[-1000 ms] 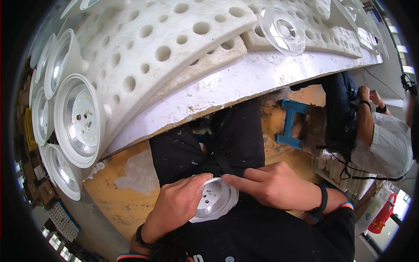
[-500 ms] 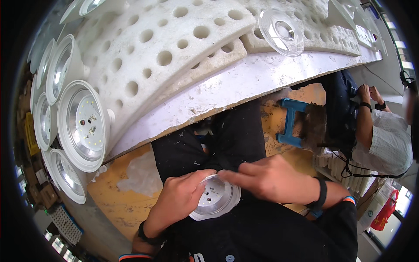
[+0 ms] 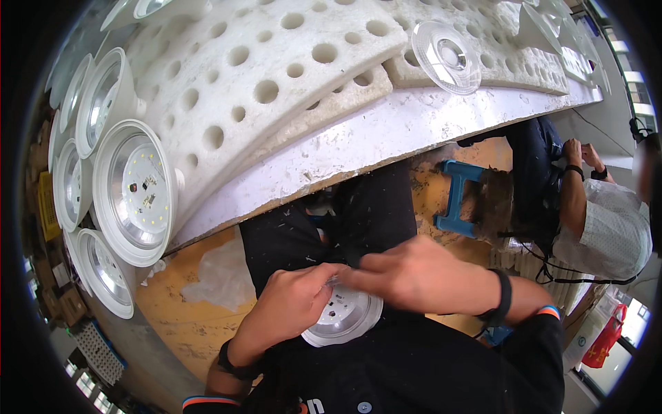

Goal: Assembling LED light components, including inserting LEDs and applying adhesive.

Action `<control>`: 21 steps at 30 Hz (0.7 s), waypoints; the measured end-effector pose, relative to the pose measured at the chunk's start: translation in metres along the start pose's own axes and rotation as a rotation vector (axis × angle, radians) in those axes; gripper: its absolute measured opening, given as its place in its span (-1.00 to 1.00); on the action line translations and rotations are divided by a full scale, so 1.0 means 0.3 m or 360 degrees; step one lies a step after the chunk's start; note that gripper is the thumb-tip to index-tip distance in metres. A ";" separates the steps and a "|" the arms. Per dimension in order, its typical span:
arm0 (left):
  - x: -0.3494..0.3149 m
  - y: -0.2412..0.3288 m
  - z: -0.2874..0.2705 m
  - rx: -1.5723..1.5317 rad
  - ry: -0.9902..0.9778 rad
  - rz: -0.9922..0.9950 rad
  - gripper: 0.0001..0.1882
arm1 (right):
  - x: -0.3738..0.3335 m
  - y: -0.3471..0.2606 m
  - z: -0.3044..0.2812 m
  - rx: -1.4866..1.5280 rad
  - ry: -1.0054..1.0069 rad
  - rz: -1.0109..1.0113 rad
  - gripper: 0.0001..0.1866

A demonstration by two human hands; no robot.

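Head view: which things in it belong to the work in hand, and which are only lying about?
In the work:
round lamp over the lap, held by the left hand, with the right hand at its rim
similar lamps at left, probably
perforated foam board and clear disc, probably

Lying about, it seems:
blue stool
crumpled whitish sheet on the floor
red bag
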State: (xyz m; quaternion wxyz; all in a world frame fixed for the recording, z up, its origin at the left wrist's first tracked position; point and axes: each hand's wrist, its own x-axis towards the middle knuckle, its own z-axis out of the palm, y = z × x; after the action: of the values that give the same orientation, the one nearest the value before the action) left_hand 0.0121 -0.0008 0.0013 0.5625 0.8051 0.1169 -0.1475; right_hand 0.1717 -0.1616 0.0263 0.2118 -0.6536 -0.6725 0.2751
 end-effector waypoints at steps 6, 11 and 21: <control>0.003 -0.027 -0.003 -0.0023 -0.0007 -0.0052 -0.70 | -0.032 0.028 -0.008 0.0026 -0.0046 0.0090 -0.76; 0.035 -0.009 0.004 -0.0099 -0.0019 -0.0117 -0.51 | 0.031 -0.011 0.026 -0.0076 0.0101 -0.0016 -0.79; 0.052 0.003 -0.002 -0.0055 -0.0119 -0.0221 -0.20 | 0.051 0.018 0.018 -0.0052 -0.0004 0.0002 -0.78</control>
State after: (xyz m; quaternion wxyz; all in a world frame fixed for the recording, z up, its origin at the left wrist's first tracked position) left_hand 0.0270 -0.0002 -0.0035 0.5687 0.7792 0.1538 -0.2140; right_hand 0.1714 -0.1469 0.0176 0.2001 -0.6572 -0.6766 0.2650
